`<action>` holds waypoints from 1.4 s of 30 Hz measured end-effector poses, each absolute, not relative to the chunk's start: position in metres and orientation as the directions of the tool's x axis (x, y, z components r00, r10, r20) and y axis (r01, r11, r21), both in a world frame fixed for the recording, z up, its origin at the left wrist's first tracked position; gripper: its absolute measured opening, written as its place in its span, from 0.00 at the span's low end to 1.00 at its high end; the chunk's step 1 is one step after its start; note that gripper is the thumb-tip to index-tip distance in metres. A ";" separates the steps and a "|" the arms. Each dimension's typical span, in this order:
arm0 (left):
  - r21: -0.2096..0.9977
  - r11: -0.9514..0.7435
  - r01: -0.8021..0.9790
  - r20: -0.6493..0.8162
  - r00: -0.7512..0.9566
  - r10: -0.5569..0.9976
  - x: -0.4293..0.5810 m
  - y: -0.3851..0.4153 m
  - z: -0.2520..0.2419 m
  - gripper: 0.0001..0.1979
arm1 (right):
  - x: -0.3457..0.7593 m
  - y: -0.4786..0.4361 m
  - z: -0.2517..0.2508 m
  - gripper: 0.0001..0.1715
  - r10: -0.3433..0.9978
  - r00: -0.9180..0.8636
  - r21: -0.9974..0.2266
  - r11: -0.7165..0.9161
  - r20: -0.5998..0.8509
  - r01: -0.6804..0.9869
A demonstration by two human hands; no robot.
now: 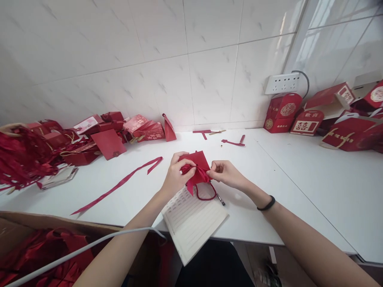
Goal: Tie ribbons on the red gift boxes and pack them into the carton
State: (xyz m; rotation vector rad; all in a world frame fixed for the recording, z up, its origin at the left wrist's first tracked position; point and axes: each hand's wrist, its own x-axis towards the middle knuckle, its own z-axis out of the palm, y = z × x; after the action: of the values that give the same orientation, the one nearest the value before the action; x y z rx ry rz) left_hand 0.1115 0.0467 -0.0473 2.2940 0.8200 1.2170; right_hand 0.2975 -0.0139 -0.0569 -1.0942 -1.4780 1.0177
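Observation:
A small red gift box (201, 158) lies in front of me, over the top of an open notebook. Across its face runs a red ribbon (201, 175) gathered into a bow, with one tail hanging over the notebook. My left hand (179, 169) pinches the ribbon near the knot, its other fingers behind the box's left side. At the box's right edge, my right hand (223, 171) has thumb and forefinger closed on the ribbon's other side. A dark red cord handle (206, 198) loops down from the box onto the page.
The notebook (196, 223) overhangs the table's front edge, a pen (220, 199) beside it. A loose ribbon (119, 183) stretches left. Red boxes (149, 129) line the back left; more boxes (283, 113) stand right, below a power strip (282, 83). A white cable (89, 243) crosses lower left.

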 end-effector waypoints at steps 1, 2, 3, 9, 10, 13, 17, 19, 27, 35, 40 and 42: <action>0.597 -0.743 0.305 0.603 0.441 0.665 0.112 0.046 -0.047 0.03 | 0.298 -0.014 -0.057 0.17 0.969 -0.101 -0.961 0.239 0.226 0.142; 0.593 -0.745 0.306 0.606 0.441 0.663 0.113 0.046 -0.047 0.03 | 0.298 -0.014 -0.058 0.16 0.969 -0.107 -0.961 0.235 0.221 0.143; 0.587 -0.748 0.309 0.608 0.442 0.659 0.113 0.046 -0.047 0.03 | 0.298 -0.014 -0.057 0.16 0.970 -0.117 -0.964 0.227 0.211 0.142; 0.563 -0.752 0.343 0.601 0.455 0.657 0.113 0.046 -0.046 0.03 | 0.300 -0.016 -0.049 0.14 0.966 -0.210 -0.974 0.180 0.148 0.137; 0.561 -0.751 0.347 0.602 0.451 0.658 0.113 0.047 -0.046 0.03 | 0.301 -0.017 -0.047 0.14 0.966 -0.222 -0.975 0.170 0.136 0.144; 0.557 -0.750 0.355 0.611 0.437 0.660 0.115 0.048 -0.045 0.03 | 0.303 -0.018 -0.044 0.13 0.966 -0.236 -0.976 0.146 0.106 0.161; 0.553 -0.752 0.358 0.604 0.449 0.658 0.115 0.048 -0.044 0.03 | 0.307 -0.017 -0.045 0.13 0.954 -0.288 -0.979 0.136 0.088 0.150; 0.555 -0.747 0.365 0.595 0.454 0.664 0.114 0.047 -0.045 0.03 | 0.310 -0.017 -0.046 0.13 0.944 -0.322 -0.981 0.127 0.073 0.149; 0.585 -0.729 0.355 0.576 0.451 0.682 0.112 0.046 -0.043 0.03 | 0.321 -0.019 -0.044 0.17 0.883 -0.470 -0.989 0.086 0.021 0.117; 0.618 -0.708 0.343 0.552 0.452 0.701 0.111 0.048 -0.045 0.03 | 0.324 -0.027 -0.033 0.16 0.708 -0.669 -0.965 -0.069 -0.226 0.253; 0.619 -0.713 0.329 0.564 0.447 0.695 0.106 0.051 -0.045 0.07 | 0.297 -0.031 -0.037 0.26 0.561 -0.778 -0.957 -0.108 -0.282 0.269; 0.616 -0.723 0.313 0.550 0.487 0.679 0.104 0.050 -0.043 0.09 | 0.281 -0.029 -0.047 0.31 0.714 -0.669 -0.976 -0.098 -0.207 0.197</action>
State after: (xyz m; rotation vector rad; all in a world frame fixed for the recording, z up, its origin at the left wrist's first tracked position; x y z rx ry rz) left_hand 0.1041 0.0498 -0.0431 2.2995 0.8218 1.1317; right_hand 0.2810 -0.0287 -0.0471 -0.9931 -1.7941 1.8189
